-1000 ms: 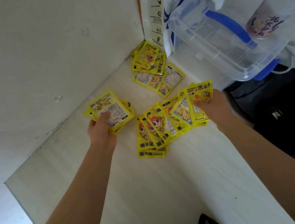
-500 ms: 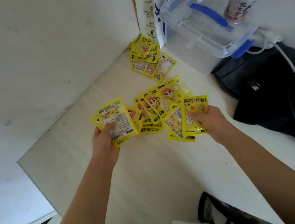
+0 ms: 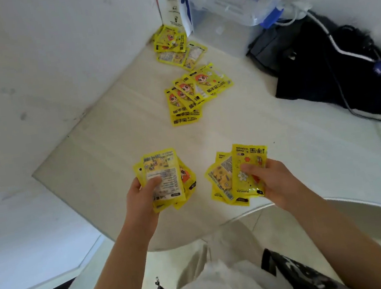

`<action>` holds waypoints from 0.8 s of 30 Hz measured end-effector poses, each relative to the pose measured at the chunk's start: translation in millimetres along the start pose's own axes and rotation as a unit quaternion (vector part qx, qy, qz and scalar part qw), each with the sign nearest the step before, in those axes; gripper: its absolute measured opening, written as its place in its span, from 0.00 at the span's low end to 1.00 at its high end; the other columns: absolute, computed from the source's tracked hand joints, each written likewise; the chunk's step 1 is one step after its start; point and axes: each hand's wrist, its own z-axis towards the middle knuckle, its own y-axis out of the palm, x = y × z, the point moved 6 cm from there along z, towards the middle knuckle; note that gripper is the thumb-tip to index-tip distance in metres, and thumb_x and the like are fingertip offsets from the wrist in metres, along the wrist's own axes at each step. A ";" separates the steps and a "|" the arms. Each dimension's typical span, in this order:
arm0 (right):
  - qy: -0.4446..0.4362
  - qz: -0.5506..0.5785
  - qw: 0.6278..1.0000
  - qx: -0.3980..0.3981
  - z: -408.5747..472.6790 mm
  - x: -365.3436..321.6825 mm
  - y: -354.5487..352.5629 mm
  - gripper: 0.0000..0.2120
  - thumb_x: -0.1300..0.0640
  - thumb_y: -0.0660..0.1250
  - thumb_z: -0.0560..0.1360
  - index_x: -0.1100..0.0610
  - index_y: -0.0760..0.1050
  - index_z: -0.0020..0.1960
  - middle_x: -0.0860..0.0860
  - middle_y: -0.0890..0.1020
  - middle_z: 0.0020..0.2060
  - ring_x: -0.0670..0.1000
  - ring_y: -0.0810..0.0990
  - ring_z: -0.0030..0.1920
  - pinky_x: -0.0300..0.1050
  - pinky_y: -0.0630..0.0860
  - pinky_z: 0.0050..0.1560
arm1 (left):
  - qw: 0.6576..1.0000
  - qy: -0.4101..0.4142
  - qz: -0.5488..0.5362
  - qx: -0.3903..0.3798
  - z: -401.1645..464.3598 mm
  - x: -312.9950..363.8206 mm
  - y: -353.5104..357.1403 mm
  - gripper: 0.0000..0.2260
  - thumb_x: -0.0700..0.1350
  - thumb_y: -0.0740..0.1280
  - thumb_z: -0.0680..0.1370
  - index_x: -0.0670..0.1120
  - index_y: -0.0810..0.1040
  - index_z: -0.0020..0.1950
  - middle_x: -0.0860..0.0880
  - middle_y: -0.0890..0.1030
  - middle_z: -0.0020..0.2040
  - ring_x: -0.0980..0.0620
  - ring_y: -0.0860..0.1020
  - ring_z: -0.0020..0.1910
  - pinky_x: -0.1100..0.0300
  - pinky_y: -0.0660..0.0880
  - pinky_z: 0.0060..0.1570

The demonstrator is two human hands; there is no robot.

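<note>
- Yellow packets in both hands. The left hand [image 3: 141, 200] grips the left bunch [image 3: 163, 176], with the thumb flat on the printed back of the top packet and the fingers curled underneath.
- The right hand [image 3: 278, 181] pinches the right bunch [image 3: 249, 170] the same way, thumb on the front of the top packet. A couple more packets fan out behind it to the left.
- Both bunches are over the near part of the table [image 3: 111, 143], just inside its near edge. There's a gap between them, so they aren't touching.
- Edges: the table's left corner pokes out to the left of the left hand, and the near edge curves round under the right wrist.
- Open room: there's a decent stretch of pale tabletop between the hands and the fanned pile [image 3: 192, 95] further out.
- The far end is tighter. The corner pile [image 3: 177, 48] sits right where the wall [image 3: 27, 69] meets a clear box [image 3: 233, 1] with blue handles.
- The far right is crowded by a black bag [image 3: 316, 72] with a white cable [image 3: 334, 40] draped over it.
- The surface is a light, matte wood grain. The walls are plain white with a few scuffs.
</note>
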 end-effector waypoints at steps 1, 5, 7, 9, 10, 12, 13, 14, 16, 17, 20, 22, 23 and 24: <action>-0.008 0.001 1.000 0.007 -9.5 10.3 -1.1 0.08 0.63 0.70 0.74 0.58 0.81 0.52 0.57 0.86 0.47 0.59 0.84 0.50 0.60 0.78 0.56 | 1.000 0.000 0.007 -0.003 -9.0 -8.4 -5.2 0.14 0.34 0.65 0.77 0.41 0.77 0.62 0.38 0.83 0.55 0.37 0.83 0.51 0.43 0.81 0.48; -0.019 0.021 0.998 0.053 -51.8 68.2 -10.6 0.06 0.64 0.69 0.74 0.57 0.81 0.51 0.56 0.86 0.47 0.58 0.84 0.48 0.60 0.79 0.55 | 0.998 0.004 0.054 -0.023 -48.7 -43.7 -24.9 0.14 0.34 0.65 0.76 0.40 0.77 0.61 0.37 0.83 0.56 0.36 0.82 0.53 0.39 0.79 0.54; -0.019 0.023 0.997 0.078 -70.4 97.1 -19.5 0.07 0.63 0.70 0.74 0.57 0.81 0.50 0.56 0.86 0.47 0.57 0.85 0.47 0.61 0.79 0.55 | 0.997 -0.003 0.069 -0.031 -66.7 -59.3 -33.4 0.14 0.34 0.66 0.77 0.40 0.77 0.62 0.37 0.83 0.56 0.36 0.82 0.53 0.37 0.78 0.54; -0.027 0.018 0.994 0.106 -90.1 121.7 -31.4 0.07 0.62 0.71 0.73 0.56 0.82 0.51 0.55 0.86 0.46 0.57 0.85 0.47 0.61 0.79 0.54 | 0.994 -0.002 0.093 -0.051 -83.9 -71.0 -35.7 0.14 0.34 0.65 0.77 0.39 0.76 0.63 0.37 0.82 0.56 0.35 0.82 0.53 0.37 0.79 0.52; -0.032 0.010 0.992 0.123 -100.1 132.3 -38.3 0.07 0.62 0.72 0.72 0.56 0.82 0.50 0.54 0.86 0.45 0.56 0.85 0.46 0.61 0.80 0.54 | 0.992 -0.001 0.108 -0.059 -91.5 -76.9 -36.0 0.14 0.34 0.65 0.77 0.39 0.76 0.63 0.37 0.83 0.56 0.35 0.82 0.53 0.38 0.79 0.52; -0.036 -0.001 0.988 0.153 -120.6 150.9 -52.9 0.07 0.60 0.73 0.72 0.54 0.82 0.49 0.53 0.86 0.44 0.56 0.85 0.46 0.61 0.80 0.53 | 0.989 -0.003 0.130 -0.068 -106.5 -89.0 -35.4 0.14 0.34 0.65 0.77 0.39 0.77 0.62 0.37 0.83 0.55 0.35 0.82 0.53 0.39 0.80 0.51; -0.036 0.000 0.986 0.165 -130.0 159.1 -60.8 0.06 0.60 0.73 0.71 0.54 0.82 0.48 0.53 0.86 0.44 0.57 0.85 0.46 0.61 0.80 0.53 | 0.988 -0.005 0.138 -0.071 -113.3 -94.4 -34.2 0.14 0.34 0.65 0.77 0.40 0.77 0.62 0.37 0.83 0.55 0.35 0.82 0.52 0.39 0.79 0.51; -0.036 0.001 0.984 0.176 -139.6 166.7 -68.3 0.06 0.59 0.73 0.71 0.54 0.81 0.48 0.53 0.86 0.44 0.57 0.85 0.46 0.60 0.80 0.52 | 0.986 -0.006 0.148 -0.073 -119.2 -99.8 -32.6 0.13 0.34 0.66 0.77 0.40 0.78 0.62 0.37 0.83 0.54 0.35 0.82 0.52 0.39 0.79 0.51; -0.038 0.007 0.980 0.196 -156.5 180.4 -83.5 0.07 0.60 0.73 0.72 0.54 0.81 0.49 0.54 0.86 0.45 0.57 0.85 0.46 0.59 0.81 0.52 | 0.981 -0.006 0.175 -0.079 -129.3 -110.7 -29.3 0.13 0.35 0.67 0.76 0.41 0.78 0.60 0.38 0.84 0.53 0.36 0.83 0.52 0.37 0.79 0.52; -0.040 0.011 0.978 0.204 -163.9 186.8 -91.0 0.08 0.60 0.73 0.72 0.55 0.81 0.50 0.54 0.86 0.45 0.57 0.85 0.46 0.60 0.81 0.51 | 0.978 -0.005 0.191 -0.088 -134.1 -116.6 -26.3 0.13 0.35 0.67 0.76 0.41 0.78 0.60 0.38 0.84 0.53 0.36 0.83 0.51 0.36 0.79 0.52; -0.045 0.031 0.972 0.227 -185.2 204.9 -114.8 0.09 0.61 0.73 0.72 0.57 0.81 0.52 0.56 0.86 0.46 0.58 0.85 0.46 0.63 0.81 0.50 | 0.962 0.007 0.244 -0.121 -152.0 -134.6 -11.0 0.12 0.37 0.67 0.75 0.43 0.79 0.58 0.41 0.85 0.51 0.40 0.84 0.49 0.39 0.80 0.51; -0.052 0.039 0.967 0.246 -201.6 216.8 -133.0 0.09 0.61 0.73 0.72 0.57 0.80 0.52 0.56 0.85 0.46 0.58 0.85 0.46 0.62 0.81 0.50 | 0.953 0.024 0.273 -0.132 -167.8 -147.2 0.8 0.10 0.36 0.68 0.74 0.45 0.81 0.54 0.43 0.86 0.48 0.42 0.85 0.46 0.44 0.82 0.47; -0.056 0.042 0.965 0.254 -210.9 223.0 -142.5 0.09 0.61 0.73 0.72 0.56 0.80 0.51 0.56 0.85 0.46 0.58 0.85 0.47 0.62 0.81 0.51 | 0.948 0.032 0.286 -0.140 -176.8 -155.1 7.3 0.10 0.35 0.68 0.74 0.45 0.81 0.52 0.43 0.86 0.46 0.43 0.85 0.44 0.46 0.82 0.45; -0.061 0.048 0.963 0.260 -221.1 228.9 -152.4 0.08 0.61 0.72 0.72 0.56 0.80 0.51 0.56 0.85 0.46 0.58 0.85 0.47 0.61 0.81 0.51 | 0.942 0.038 0.298 -0.149 -186.5 -164.0 15.0 0.09 0.34 0.69 0.74 0.45 0.81 0.51 0.44 0.86 0.45 0.44 0.85 0.43 0.48 0.81 0.43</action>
